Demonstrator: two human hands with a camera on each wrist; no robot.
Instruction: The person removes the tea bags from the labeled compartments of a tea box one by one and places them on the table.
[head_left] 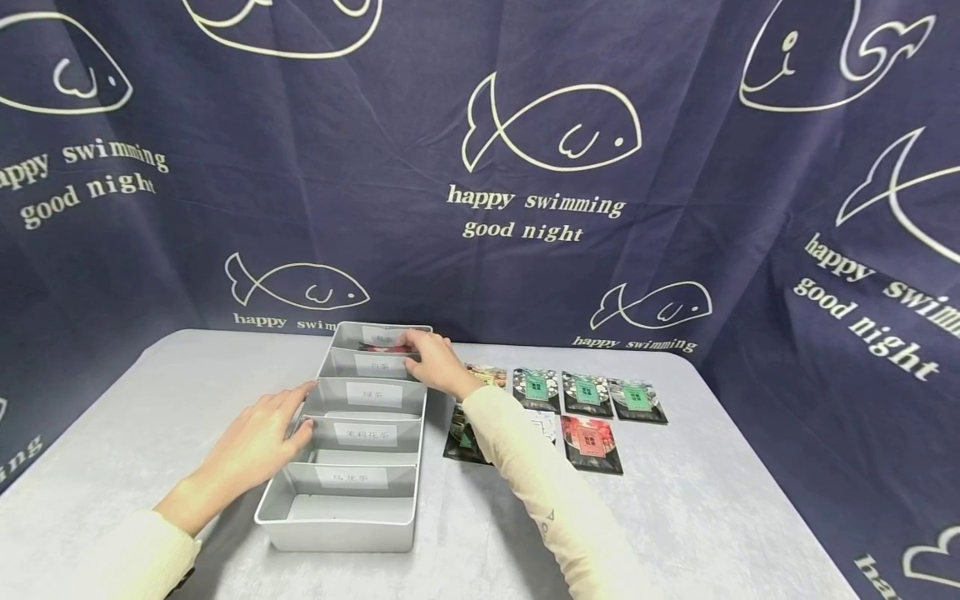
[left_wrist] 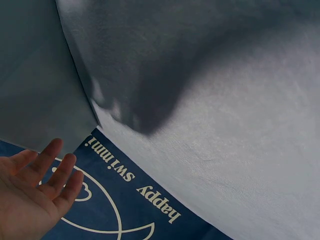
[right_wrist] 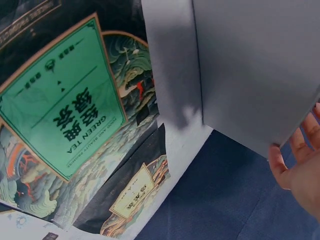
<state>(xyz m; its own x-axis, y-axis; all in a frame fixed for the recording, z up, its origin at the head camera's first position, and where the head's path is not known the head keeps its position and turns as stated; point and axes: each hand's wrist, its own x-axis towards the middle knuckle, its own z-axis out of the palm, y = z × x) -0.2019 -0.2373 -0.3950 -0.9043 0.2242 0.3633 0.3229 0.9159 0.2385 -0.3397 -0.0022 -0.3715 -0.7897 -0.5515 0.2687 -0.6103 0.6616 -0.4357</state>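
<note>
A grey divided box stands left of centre, its several compartments marked with white paper labels. My left hand rests along the box's left rim, thumb over a divider near the middle; in the left wrist view its fingers are spread beside the outer wall. My right hand reaches over the right rim at the far end, fingertips at a red tea packet in the farthest compartment. The right wrist view has its thumb at the box's edge, while the other fingertips are partly hidden behind the wall.
Right of the box lie green tea packets, a red packet, a dark packet and a white one, partly covered by the right sleeve. A yellowish packet lies near the right wrist. A dark blue fish-print curtain hangs behind the table.
</note>
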